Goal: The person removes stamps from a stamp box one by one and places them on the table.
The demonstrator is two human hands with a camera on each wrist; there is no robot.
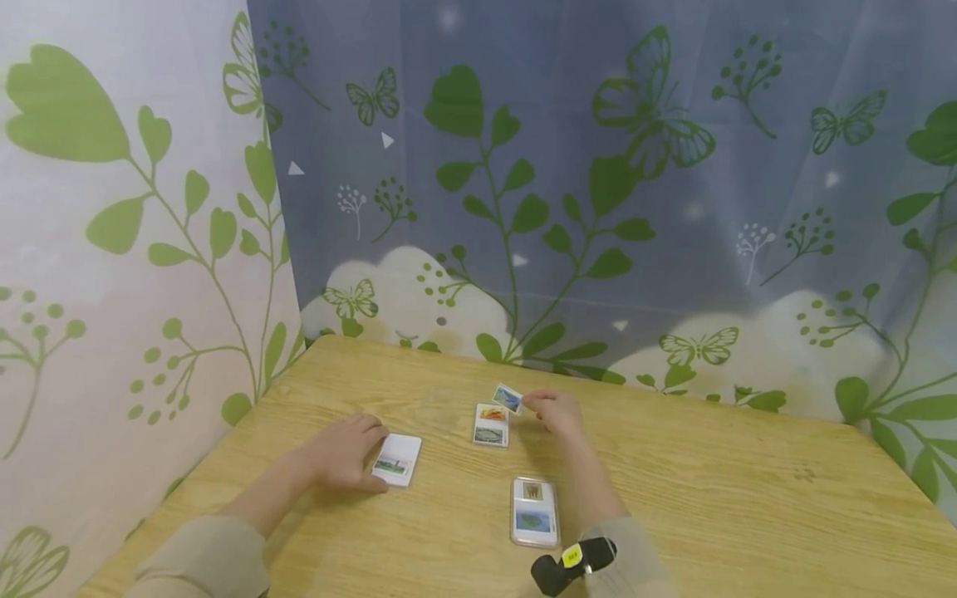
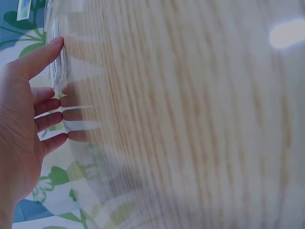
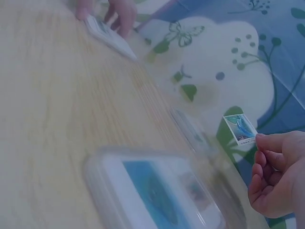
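Observation:
My right hand (image 1: pixel 555 409) pinches a small stamp (image 1: pixel 507 399) with a blue picture by its edge, between thumb and forefinger. The stamp is raised just beyond a white card in a clear case (image 1: pixel 491 425), which shows an orange picture and a grey one. My left hand (image 1: pixel 345 451) rests on the table, thumb and fingertips spread along the left side of another white card (image 1: pixel 398 459), with one landscape stamp at its lower part. In the left wrist view, the fingers (image 2: pixel 51 119) are fairly straight and their tips touch down beside the clear-edged case.
A thicker clear case (image 1: pixel 534 512) with a brown and a blue stamp lies nearer, left of the right forearm. A faint transparent sheet or lid (image 1: pixel 443 409) lies behind the cards. The wooden table (image 1: pixel 718 498) meets a patterned curtain (image 1: pixel 553 208) behind and at the left.

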